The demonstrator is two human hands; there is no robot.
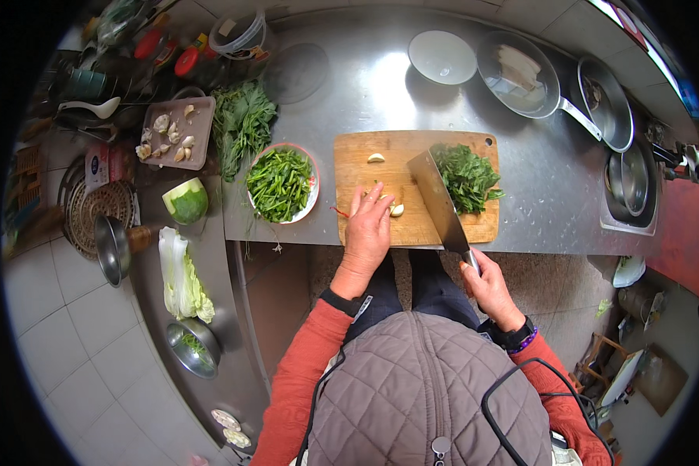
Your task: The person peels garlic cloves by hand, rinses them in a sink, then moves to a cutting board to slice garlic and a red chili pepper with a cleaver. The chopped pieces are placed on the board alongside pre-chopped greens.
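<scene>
A wooden cutting board point(353, 147) lies in front of me on the steel counter. My right hand point(489, 287) is wrapped round the handle of a cleaver point(439, 198), whose broad blade stands over the board beside a pile of leafy greens point(466, 177). Fingers stretched out, my left hand point(369, 233) rests on the board's left part, next to a garlic clove point(397, 210); what lies beneath the fingers is partly hidden. Another garlic clove point(376, 158) sits higher on the board. A thin red chili point(339, 212) pokes out left of my left hand.
Left of the board stand a bowl of cut green stalks point(279, 185), leafy herbs point(243, 124) and a tray of garlic point(180, 132). A white bowl point(443, 57) and a frying pan point(518, 75) are at the back. Napa cabbage point(180, 279) lies at the left.
</scene>
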